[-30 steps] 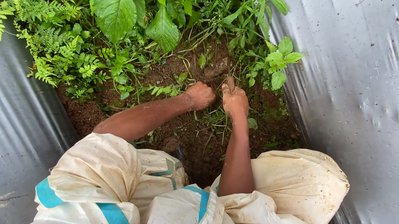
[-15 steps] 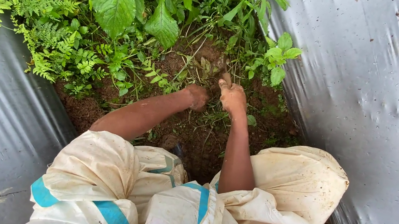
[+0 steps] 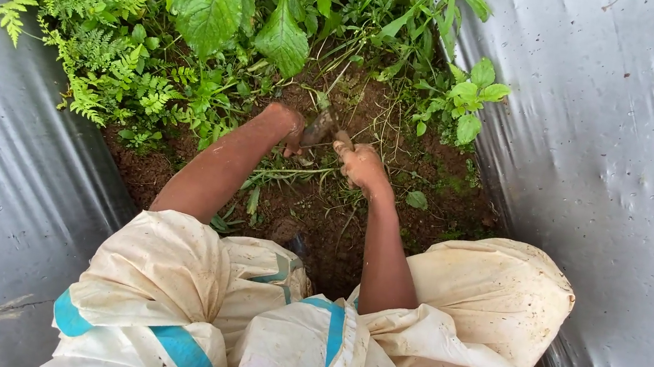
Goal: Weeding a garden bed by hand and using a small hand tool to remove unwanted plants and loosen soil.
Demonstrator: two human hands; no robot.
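Right hand [image 3: 361, 163] is wrapped around a small muddy hand tool [image 3: 320, 128], blade poking toward the left hand [image 3: 288, 126], which is closed on weeds [image 3: 295, 172] just below it.

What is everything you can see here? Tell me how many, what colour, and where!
Ferns: many, green, top left beside the soil.
Broad-leaved plants: several, green, top middle.
Small leafy weed: one, light green, right edge of the soil strip.
Loose grass stems: a few, green, lying on the soil between the hands.
Soil: one strip, dark brown, running down the middle.
Plastic sheets: two, grey and shiny, one on each side of the soil.
Small digging tool: one, muddy brown, at the hands; the grip is unclear.
Clothing: cream with blue stripes, bottom.
Left hand: one, muddy, on the soil by the weeds.
Right hand: one, muddy, closed, close beside the left hand.
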